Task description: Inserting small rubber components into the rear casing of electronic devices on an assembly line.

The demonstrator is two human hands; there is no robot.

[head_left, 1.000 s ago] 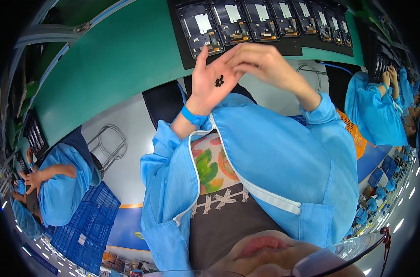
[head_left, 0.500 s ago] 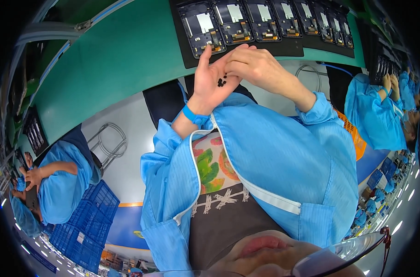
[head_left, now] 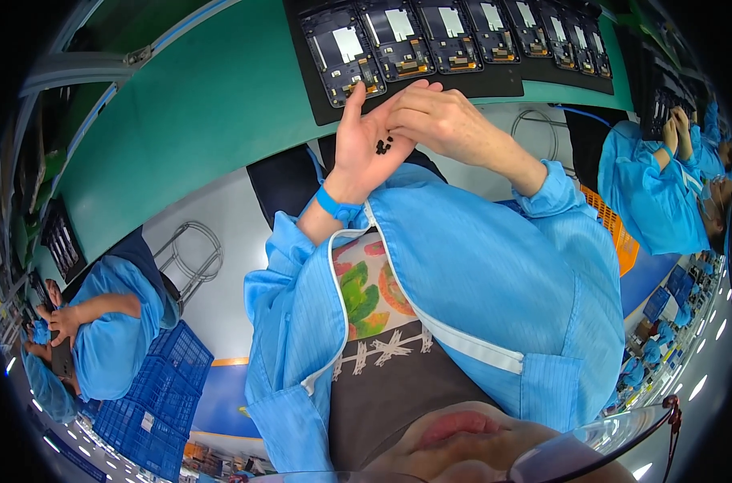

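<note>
My left hand (head_left: 364, 153) is turned palm up with its fingers stretched out and the thumb apart. Several small black pieces (head_left: 383, 146) lie in its palm. Over the fingers of that palm, my right hand (head_left: 442, 121) is bent with its fingers pressed together. Its fingertips are partly hidden, and I cannot make out what is between them. Just beyond both hands stands a row of dark phone housings (head_left: 343, 60), with silvery rectangles and orange-brown flex cables inside. The nearest housing is close to my left thumb.
The housings lie on a black mat (head_left: 494, 84) on the green workbench (head_left: 213, 88). Co-workers in blue smocks sit at left (head_left: 116, 330) and right (head_left: 651, 189). Blue crates (head_left: 160, 394), an orange crate (head_left: 615, 233) and a wire-framed stool (head_left: 193, 258) stand around the bench.
The whole view has shifted slightly. My right fingers have moved a little over the left palm, and the black pieces sit slightly differently there. The housings stay in their row.
</note>
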